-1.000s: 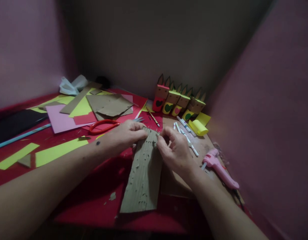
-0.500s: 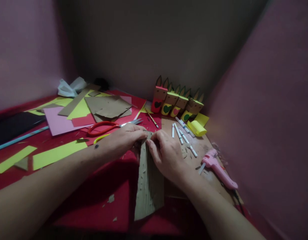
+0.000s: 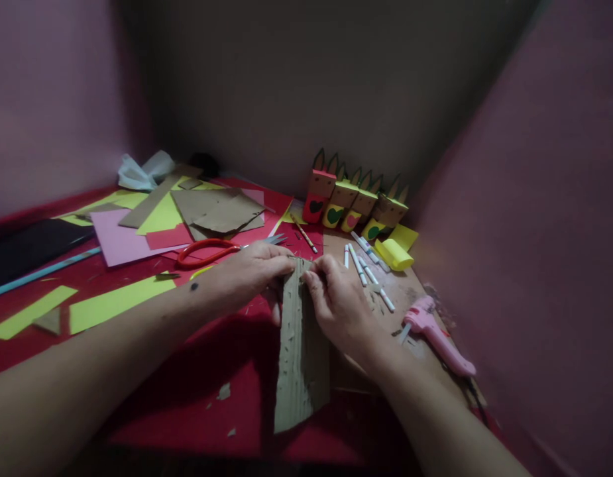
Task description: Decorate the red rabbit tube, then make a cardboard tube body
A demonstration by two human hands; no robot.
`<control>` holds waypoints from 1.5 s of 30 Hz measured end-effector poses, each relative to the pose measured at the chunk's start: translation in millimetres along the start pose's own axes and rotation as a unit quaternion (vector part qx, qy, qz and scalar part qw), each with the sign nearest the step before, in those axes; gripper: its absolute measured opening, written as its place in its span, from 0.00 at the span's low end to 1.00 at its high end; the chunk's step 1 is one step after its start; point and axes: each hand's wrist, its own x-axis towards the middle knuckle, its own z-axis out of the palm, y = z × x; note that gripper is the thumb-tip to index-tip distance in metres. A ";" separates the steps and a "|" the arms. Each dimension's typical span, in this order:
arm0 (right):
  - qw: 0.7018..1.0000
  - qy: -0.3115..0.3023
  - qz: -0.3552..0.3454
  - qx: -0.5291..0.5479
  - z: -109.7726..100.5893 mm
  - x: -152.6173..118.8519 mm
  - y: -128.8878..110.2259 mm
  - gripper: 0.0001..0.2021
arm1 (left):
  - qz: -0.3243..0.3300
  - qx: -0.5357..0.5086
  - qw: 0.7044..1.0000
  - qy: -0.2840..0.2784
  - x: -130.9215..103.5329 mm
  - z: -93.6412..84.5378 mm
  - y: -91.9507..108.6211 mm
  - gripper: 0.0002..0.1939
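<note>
Left hand and right hand pinch the far end of a cardboard strip. Its near end points toward the front edge of the counter, scissors crowding the left.

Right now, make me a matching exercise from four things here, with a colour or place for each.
Things:
1. Glue gun
2. Cardboard
3. Scissors
4. Markers

Colours or places:
A. Red-handled
B. Mostly white
C. Between the left hand and the right hand
D. Pink

Pairs: 1-D, 2-C, 3-A, 4-B
</note>
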 end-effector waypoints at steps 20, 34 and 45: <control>0.997 0.065 0.027 -0.010 -5.9 4.0 2.0 0.07 | -0.010 0.004 1.000 0.003 -0.2 -1.3 4.0 0.10; 0.979 0.168 0.091 0.072 -21.7 11.5 21.3 0.06 | -0.038 0.022 0.998 0.047 2.7 -3.8 6.7 0.11; 0.992 0.094 0.000 -0.082 -5.1 7.4 11.6 0.08 | -0.021 0.027 0.999 0.038 1.0 -1.2 3.5 0.11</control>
